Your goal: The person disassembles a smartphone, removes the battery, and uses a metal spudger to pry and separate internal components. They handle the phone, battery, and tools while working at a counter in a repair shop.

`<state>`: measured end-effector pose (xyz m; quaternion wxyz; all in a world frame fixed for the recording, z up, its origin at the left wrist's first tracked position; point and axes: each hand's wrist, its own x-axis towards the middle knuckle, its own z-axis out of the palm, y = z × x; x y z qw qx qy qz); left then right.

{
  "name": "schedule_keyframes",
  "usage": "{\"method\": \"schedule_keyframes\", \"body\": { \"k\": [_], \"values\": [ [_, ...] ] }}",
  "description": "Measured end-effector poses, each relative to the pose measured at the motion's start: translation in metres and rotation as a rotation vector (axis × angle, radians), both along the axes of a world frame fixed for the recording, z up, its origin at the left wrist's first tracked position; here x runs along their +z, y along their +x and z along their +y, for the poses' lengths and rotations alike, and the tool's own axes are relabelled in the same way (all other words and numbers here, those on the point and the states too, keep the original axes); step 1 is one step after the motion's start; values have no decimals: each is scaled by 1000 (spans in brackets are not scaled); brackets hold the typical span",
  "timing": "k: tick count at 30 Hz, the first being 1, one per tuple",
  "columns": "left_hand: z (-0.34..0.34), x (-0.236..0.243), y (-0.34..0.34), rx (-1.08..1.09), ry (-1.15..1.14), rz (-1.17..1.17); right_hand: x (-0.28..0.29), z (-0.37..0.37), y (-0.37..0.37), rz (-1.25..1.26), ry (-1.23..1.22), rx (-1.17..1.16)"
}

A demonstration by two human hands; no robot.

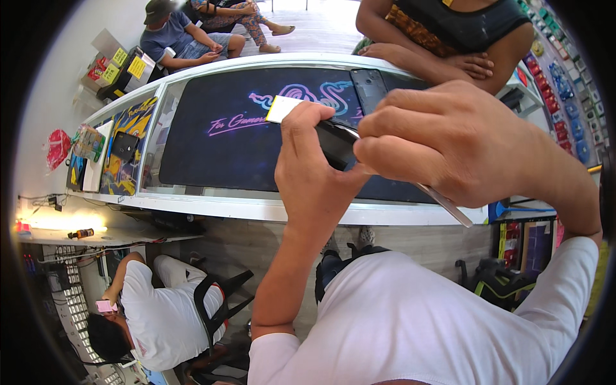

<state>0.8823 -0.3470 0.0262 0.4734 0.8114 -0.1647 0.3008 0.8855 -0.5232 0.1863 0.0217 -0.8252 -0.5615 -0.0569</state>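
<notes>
My left hand (305,157) is closed around a dark, glossy, flat piece (335,144) that looks like part of a phone. A white piece with a yellow edge (285,109) sticks out beyond its fingers; how it joins the dark piece is hidden. My right hand (443,141) grips a slim metal tool (449,206), whose flat end extends below the fist. The other end of the tool reaches the edge of the dark piece. Behind my hands, a black phone back cover (367,90) lies on the dark printed mat (218,154).
The white-framed glass counter (244,206) runs across before me. On its left are a black phone (125,146) and a red-wrapped lollipop (58,147). A person with folded arms (449,51) leans at the far side. A person in white (167,314) sits lower left by a black chair (221,308).
</notes>
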Motion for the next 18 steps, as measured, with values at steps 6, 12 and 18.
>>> {"method": "schedule_keyframes", "body": {
  "k": [6, 12, 18],
  "values": [
    [-2, -7, 4, -13, -46, -113, -1, -4, -2, 64, 96, -20],
    [0, -7, 11, 3, -55, -147, 2, 2, 4, 13, 59, -19],
    [-1, -10, 15, 14, -42, -156, 5, 15, 3, -94, -36, 31]
  ]
}}
